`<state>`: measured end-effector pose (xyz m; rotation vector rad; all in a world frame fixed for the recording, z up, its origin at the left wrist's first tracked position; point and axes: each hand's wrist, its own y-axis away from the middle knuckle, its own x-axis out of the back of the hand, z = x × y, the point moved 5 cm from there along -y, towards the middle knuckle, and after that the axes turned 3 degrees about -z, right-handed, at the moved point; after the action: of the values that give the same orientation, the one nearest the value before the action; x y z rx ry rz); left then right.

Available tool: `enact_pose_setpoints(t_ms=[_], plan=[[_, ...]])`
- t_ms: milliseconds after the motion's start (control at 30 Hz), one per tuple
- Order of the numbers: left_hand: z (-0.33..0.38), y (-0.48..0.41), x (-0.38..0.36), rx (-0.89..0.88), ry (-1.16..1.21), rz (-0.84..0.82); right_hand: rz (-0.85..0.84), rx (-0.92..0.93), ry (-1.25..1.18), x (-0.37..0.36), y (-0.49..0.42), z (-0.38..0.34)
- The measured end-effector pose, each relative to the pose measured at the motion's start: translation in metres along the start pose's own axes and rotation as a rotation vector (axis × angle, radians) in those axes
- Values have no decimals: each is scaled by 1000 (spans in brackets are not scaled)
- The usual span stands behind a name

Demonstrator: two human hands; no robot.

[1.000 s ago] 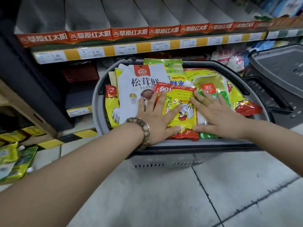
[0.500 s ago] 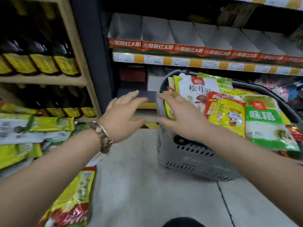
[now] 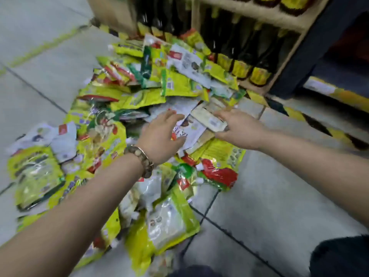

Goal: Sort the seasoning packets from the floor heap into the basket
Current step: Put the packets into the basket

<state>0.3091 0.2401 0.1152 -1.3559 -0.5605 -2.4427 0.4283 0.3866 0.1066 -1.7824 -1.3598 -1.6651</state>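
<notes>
Head view: fingers (image 3: pixel 222 114) of right hand (image 3: pixel 240 130) pinch beige packet (image 3: pixel 208 119) atop heap (image 3: pixel 137 86).

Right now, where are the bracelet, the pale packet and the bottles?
bracelet (image 3: pixel 147 167): head view, beads on the wrist.
pale packet (image 3: pixel 208 119): head view, its middle.
bottles (image 3: pixel 259 75): head view, one yellow label.
</notes>
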Motion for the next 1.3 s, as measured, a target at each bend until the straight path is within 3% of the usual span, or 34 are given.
enact_pose_setpoints(t_ms=[133, 233, 333, 433, 500, 600, 700, 900, 1033, 1100, 1200, 1300], plan=[[-69, 26, -27, 134, 41, 4, -139, -12, -6, -60, -33, -20], [-93, 35, -50, 197, 102, -10, -190, -162, -133, -96, -43, -8], [-104, 33, -68, 200, 151, -7, -124, -348, -384, -122, -40, -1], [-116, 30, -83, 209, 176, 20, 54, -295, -422, -135, -51, -20], [-122, 29, -88, 204, 199, 38, 115, -351, -676, -144, -61, -40], [-129, 27, -92, 215, 241, 56, 118, -657, -1325, -175, -77, -60], [-134, 27, -94, 261, 293, 80, 116, -826, -1566, -196, -92, -81], [-145, 31, -96, 330, 398, 166, 168, -969, -1503, -219, -97, -88], [-152, 36, -104, 368, 452, 192, 120, -924, -1616, -216, -111, -101], [-154, 37, -103, 380, 487, 225, 113, -922, -1581, -208, -124, -98], [-155, 37, -101, 396, 523, 261, 8, -775, -1580, -212, -142, -103], [-153, 37, -100, 390, 546, 273, -47, -776, -1595, -233, -151, -109]])
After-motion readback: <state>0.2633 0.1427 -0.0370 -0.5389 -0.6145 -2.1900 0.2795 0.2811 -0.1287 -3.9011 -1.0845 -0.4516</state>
